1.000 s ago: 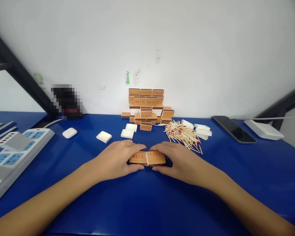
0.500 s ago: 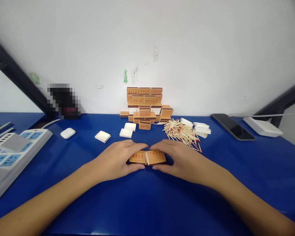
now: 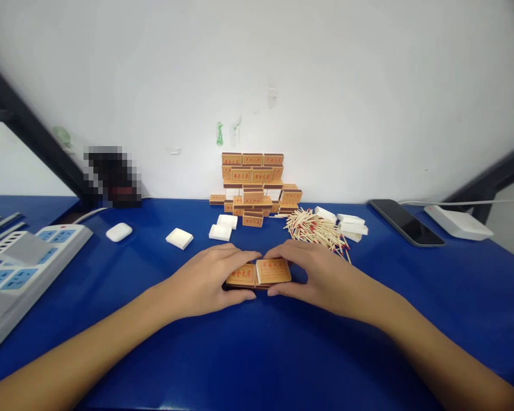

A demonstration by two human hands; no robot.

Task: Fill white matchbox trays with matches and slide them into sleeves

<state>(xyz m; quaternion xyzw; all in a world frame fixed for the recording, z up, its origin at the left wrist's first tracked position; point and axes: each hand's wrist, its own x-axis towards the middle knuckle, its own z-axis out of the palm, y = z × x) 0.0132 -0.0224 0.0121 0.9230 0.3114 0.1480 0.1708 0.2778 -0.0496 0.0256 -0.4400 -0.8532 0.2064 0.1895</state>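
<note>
Two matchboxes [image 3: 274, 271] are sitting near, centrally; I'm seemingly aligning them, left hand [image 3: 212, 277] and right hand [image 3: 312, 275] gripping one each, fingers parted box-wide; level, gentle pressing is probably being called for next.

Reads 安全火柴 in red, inside a printed frame, on the left-hand matchbox [image 3: 244, 276], with its first character partly covered. Carries one line of red Chinese characters on the right-hand matchbox [image 3: 274, 272], too blurred to make out for certain. Repeats 安全火柴 farther back in the stack [image 3: 252, 194], on the left front box [image 3: 240, 175] and the right front box [image 3: 262, 176]. Shows similar red lettering on the top row [image 3: 252, 160] and the lowest front box [image 3: 252, 219], too small to read surely.
</note>
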